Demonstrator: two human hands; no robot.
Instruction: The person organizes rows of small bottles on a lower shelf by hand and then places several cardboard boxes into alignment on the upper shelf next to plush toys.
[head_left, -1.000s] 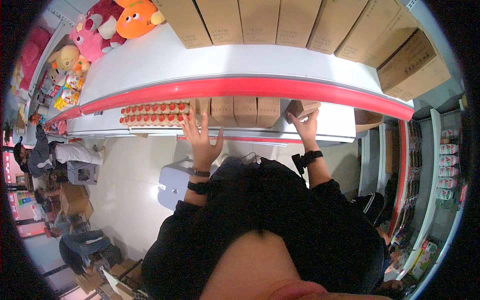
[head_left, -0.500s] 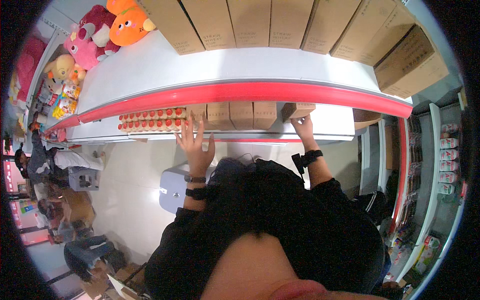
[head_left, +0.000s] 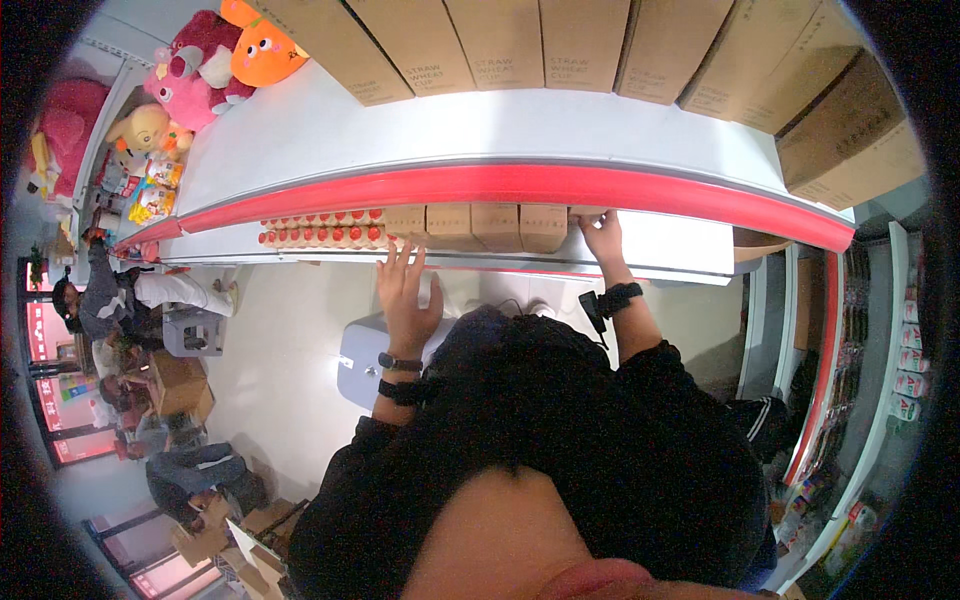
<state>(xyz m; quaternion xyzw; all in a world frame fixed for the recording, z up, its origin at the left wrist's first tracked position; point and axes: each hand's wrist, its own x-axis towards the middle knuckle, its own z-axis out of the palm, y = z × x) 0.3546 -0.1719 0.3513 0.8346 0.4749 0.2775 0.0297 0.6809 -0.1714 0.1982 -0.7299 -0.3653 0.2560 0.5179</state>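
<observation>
On the lower white shelf (head_left: pixel 665 255), my right hand (head_left: pixel 603 238) has its fingers bent around the front of a small brown cardboard box (head_left: pixel 586 211). Most of that box is hidden beneath the red-edged shelf above. Just to its left stands a row of similar brown boxes (head_left: pixel 497 228), with a gap between. My left hand (head_left: pixel 408 300) is open, fingers spread, its tips by the front of the leftmost box (head_left: pixel 407 221) and the end of the bottle rows. Those bottles (head_left: pixel 322 236) are pale with red caps.
Larger cardboard boxes (head_left: pixel 508 50) line the upper shelf behind its red edge strip (head_left: pixel 480 186). Plush toys (head_left: pixel 200 70) sit at the far left. A grey stool (head_left: pixel 365 362) stands on the floor below my left hand. Other people (head_left: pixel 110 290) are at the left; more shelving (head_left: pixel 850 400) is at right.
My right hand has pushed the small box deeper and slightly left, so less of it shows. The left hand stays open by the row's left end. The whole view has shifted a little.
</observation>
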